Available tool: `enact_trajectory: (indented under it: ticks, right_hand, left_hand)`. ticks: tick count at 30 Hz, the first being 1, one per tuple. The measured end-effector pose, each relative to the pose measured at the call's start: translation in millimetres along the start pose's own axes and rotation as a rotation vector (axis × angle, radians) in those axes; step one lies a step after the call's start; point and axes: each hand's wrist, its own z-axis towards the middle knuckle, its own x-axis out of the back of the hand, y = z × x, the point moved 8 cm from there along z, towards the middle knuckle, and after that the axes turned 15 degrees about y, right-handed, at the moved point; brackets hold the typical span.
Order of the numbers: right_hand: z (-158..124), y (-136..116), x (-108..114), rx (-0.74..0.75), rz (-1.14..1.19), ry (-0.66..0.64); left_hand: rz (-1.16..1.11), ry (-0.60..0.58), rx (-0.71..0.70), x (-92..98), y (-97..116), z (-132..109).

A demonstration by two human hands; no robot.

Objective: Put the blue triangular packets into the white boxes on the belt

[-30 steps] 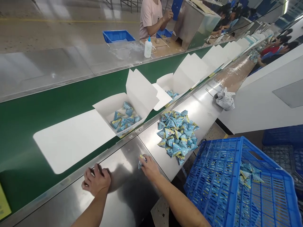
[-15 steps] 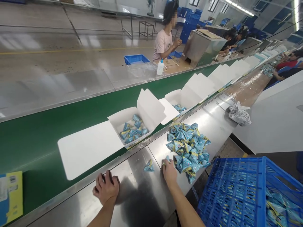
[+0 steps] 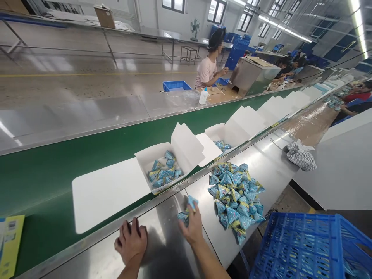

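Leftward from the packet pile (image 3: 236,197), in the head view, the right hand (image 3: 192,226) has moved, pinching a blue packet (image 3: 192,201); a second packet (image 3: 182,215) lies by its thumb. Farther left of the pile, the left hand (image 3: 132,242) rests on the steel bench (image 3: 164,232), fingers bent, slightly apart.

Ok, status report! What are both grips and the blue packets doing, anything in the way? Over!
Left grip rests on metal counter. Right grip holding blue pyramid-shaped packet. Second packet close beside that grip. No blockage seen.
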Motion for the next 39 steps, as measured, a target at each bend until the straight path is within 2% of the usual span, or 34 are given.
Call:
enact_trajectory:
  ticks: [4,6,8,12,14,17,22,26,31,33,36,39]
  right_hand:
    - [-23,-52,-24,0.318,0.008,0.014]
    - [-43,-73,-23,0.472,0.123,0.056]
    - [-66,-83,-19,0.592,0.249,0.053]
    - [-97,-72,-7,0.705,0.329,0.047]
    - [-98,-60,2,0.742,0.308,0.073]
    - [-83,-42,12,0.759,0.231,0.075]
    - [-52,-25,17,0.638,0.140,0.069]
    - [-49,-29,18,0.609,0.117,0.113]
    - [-44,-39,21,0.606,0.107,0.079]
    - [-43,-40,18,0.560,0.133,0.049]
    - [-41,-31,18,0.320,0.223,0.060]
    - [-24,-8,27,-0.093,0.345,0.075]
  left_hand:
    - [0.049,0.035,-0.019,-3.9,-2,-1]
    - [0.078,0.072,-0.043,-6.3,-3,-2]
    - [0.110,0.118,-0.073,-9.0,-3,-4]
    - [0.156,0.178,-0.117,-16.8,-5,-8]
    - [0.170,0.178,-0.120,-20.3,-7,-10]
    - [0.181,0.149,-0.113,-22.5,-10,-11]
    - [0.194,0.066,-0.067,-22.6,-11,-14]
    - [0.184,0.042,-0.045,-24.9,-15,-18]
    - [0.109,0.152,-0.042,-16.7,-22,-16]
    - [0.070,0.201,-0.053,-10.3,-20,-13]
    - [0.024,0.234,-0.053,-2.9,-15,-10]
    - [0.012,0.206,-0.040,-1.5,-12,-9]
